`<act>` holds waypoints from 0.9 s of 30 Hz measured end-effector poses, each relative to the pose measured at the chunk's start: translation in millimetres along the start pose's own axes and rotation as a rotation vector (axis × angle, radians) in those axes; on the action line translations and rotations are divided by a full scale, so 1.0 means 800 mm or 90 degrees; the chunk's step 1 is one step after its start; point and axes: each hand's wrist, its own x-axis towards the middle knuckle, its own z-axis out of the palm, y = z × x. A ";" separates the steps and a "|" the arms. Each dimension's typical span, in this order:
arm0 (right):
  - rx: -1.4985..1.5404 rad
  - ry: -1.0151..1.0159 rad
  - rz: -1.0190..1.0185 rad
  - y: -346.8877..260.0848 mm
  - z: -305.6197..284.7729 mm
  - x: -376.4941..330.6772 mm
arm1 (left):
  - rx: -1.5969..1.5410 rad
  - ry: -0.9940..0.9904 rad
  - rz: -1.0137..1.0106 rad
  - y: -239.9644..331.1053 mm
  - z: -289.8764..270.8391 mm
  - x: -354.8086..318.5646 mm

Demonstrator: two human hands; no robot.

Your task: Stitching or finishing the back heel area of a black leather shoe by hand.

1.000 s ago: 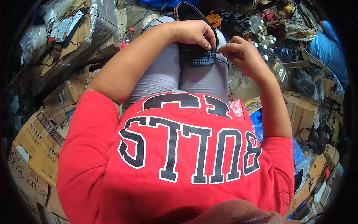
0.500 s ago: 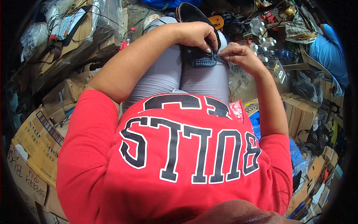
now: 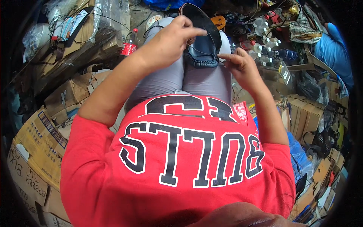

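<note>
Seated in a red lettered shirt [image 3: 177,170] and grey trousers [image 3: 204,77]. Right hand [image 3: 238,62] beside the knee, grip pinched on a thin dark thread [image 3: 218,57]. Left hand [image 3: 172,38] resting on a dark blue leather moccasin shoe [image 3: 204,41] on the lap, fingers spread. Beyond, clear plastic bottles [image 3: 261,41].

1. One dark blue moccasin shoe [image 3: 204,41], lying across the lap.
2. Two hands at that shoe: the left hand [image 3: 172,39] and the right hand [image 3: 240,62].
3. One red-labelled soda bottle [image 3: 129,44] among the clutter on the left.
4. About six small white-capped bottles [image 3: 262,41], clustered to the right; the exact number is hard to tell.
5. Several cardboard boxes [image 3: 38,140], too overlapped to count.
</note>
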 end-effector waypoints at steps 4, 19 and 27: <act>-0.195 0.039 -0.062 -0.017 0.024 -0.019 | -0.009 -0.006 -0.087 0.021 0.006 -0.031; 0.172 -0.118 0.035 0.030 -0.003 0.026 | 0.112 0.029 0.000 -0.006 0.036 -0.022; 0.137 -0.192 0.043 0.032 -0.013 0.047 | 0.140 0.013 -0.017 -0.013 0.037 -0.021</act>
